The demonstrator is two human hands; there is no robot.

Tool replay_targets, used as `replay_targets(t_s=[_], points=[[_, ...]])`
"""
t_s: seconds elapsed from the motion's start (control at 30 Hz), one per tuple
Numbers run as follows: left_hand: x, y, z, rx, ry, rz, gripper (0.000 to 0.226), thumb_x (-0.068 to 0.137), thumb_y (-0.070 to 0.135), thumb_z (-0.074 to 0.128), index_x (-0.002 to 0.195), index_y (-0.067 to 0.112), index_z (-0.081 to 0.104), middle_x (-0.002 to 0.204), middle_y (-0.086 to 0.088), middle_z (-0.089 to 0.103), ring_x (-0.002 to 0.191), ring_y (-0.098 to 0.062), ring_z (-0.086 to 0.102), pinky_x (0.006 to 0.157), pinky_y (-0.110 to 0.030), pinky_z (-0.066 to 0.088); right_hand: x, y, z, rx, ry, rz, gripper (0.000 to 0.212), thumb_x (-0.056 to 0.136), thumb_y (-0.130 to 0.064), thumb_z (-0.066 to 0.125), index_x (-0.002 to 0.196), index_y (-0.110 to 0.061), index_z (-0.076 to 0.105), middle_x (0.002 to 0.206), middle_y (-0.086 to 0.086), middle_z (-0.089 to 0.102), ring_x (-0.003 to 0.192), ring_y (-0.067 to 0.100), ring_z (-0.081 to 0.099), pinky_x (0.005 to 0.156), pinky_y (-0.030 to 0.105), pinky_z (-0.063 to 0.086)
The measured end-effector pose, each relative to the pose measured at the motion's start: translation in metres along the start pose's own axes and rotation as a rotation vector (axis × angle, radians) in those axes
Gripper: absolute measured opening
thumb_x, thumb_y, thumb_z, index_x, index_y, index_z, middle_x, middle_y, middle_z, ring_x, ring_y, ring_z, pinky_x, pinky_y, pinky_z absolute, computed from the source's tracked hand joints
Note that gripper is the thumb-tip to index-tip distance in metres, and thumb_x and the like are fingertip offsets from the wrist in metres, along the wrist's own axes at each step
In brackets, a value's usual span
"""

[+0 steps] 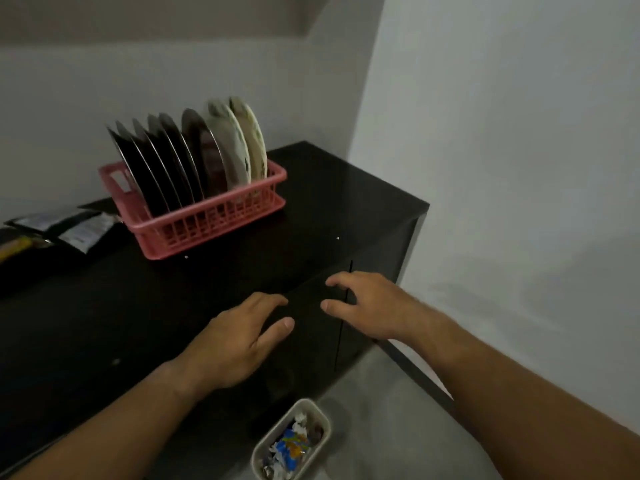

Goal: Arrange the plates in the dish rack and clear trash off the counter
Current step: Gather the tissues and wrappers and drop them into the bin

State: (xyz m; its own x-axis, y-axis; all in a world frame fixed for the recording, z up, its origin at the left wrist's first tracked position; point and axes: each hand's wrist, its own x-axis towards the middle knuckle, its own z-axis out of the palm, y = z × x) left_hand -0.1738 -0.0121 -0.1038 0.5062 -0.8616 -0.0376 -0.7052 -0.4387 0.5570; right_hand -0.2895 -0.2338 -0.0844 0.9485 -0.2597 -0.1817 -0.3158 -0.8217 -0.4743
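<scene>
Head view shows a long black counter (311, 216) in a corner, and most of the job looks done. What remains is where it could go wrong.

On the far side of the counter the pink rack (207, 223) is full. A row of plates (194, 157) stands on edge in it, dark ones with 2 pale ones at the right end, all leaning left. They stand well above the low rack wall, so a knock to the rack from a reaching arm could tip them or slide the rack.

Some packets (69, 225) lie at the counter's far left, just beside the rack. They look like the remaining trash. They are well apart from both hands, and the reach to them passes in front of the rack. That reach is the likeliest source of a knock.

A bin (306, 403) with scraps in it sits on the floor below the counter's front edge. It is narrow, so a packet dropped from counter height could miss it.

The left hand (239, 341) hangs over the near edge with loose, spread fingers and holds nothing. The right hand (367, 306) is beside it with lightly curled fingers, also empty. I cannot tell whether either touches the counter.

2 pale specks (187, 257) on the top may be crumbs.
</scene>
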Motion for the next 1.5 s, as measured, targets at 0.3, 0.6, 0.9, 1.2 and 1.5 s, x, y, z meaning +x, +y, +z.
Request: replay_targets(t_s=[0.3,0.6,0.9,1.2,1.5], points=[[-0.004,0.041,-0.062,0.046,0.136,-0.012,0.065,0.081,0.075,0.029,0.136,0.042,0.042,0.128,0.027,0.044,0.105,0.0,0.055,0.092,-0.027,0.05,-0.017,-0.036,-0.065,0.028,0.067,-0.091,0.051,0.094,-0.056,0.054,0.139,-0.033,0.047,0.137,-0.004,0.05,0.116,0.011,0.053,0.098,0.038,0.05],[-0.019,0.02,-0.079,0.062,0.209,-0.03,0.077,0.074,0.084,0.02,0.136,0.043,0.041,0.128,0.028,0.043,0.106,0.003,0.054,0.089,-0.019,0.046,0.0,-0.071,-0.057,0.031,0.086,-0.145,0.048,0.094,-0.053,0.056,0.137,-0.033,0.049,0.134,-0.006,0.05,0.112,0.008,0.053,0.096,0.035,0.05],[-0.021,-0.068,-0.113,0.049,0.186,0.064,0.062,0.083,0.073,0.028,0.134,0.041,0.045,0.124,0.03,0.046,0.105,0.006,0.052,0.09,-0.019,0.045,0.055,-0.141,-0.011,0.097,0.151,-0.098,0.04,0.093,-0.046,0.061,0.13,-0.029,0.058,0.122,-0.009,0.059,0.107,0.006,0.058,0.093,0.03,0.052],[-0.075,-0.217,-0.174,0.049,0.181,0.003,0.055,0.09,0.067,0.034,0.133,0.037,0.047,0.124,0.024,0.049,0.104,0.005,0.054,0.091,-0.023,0.047,0.139,-0.284,0.074,0.083,0.072,-0.182,0.034,0.091,-0.041,0.065,0.123,-0.028,0.064,0.116,-0.01,0.064,0.102,0.004,0.06,0.089,0.026,0.053],[-0.123,-0.333,-0.223,0.167,0.253,-0.169,0.03,0.095,0.05,0.046,0.119,0.034,0.057,0.116,0.019,0.052,0.099,0.001,0.053,0.085,-0.024,0.049,0.193,-0.367,0.145,0.015,-0.05,-0.257,0.033,0.095,-0.035,0.061,0.128,-0.029,0.061,0.118,-0.011,0.059,0.105,0.005,0.059,0.094,0.03,0.053]])
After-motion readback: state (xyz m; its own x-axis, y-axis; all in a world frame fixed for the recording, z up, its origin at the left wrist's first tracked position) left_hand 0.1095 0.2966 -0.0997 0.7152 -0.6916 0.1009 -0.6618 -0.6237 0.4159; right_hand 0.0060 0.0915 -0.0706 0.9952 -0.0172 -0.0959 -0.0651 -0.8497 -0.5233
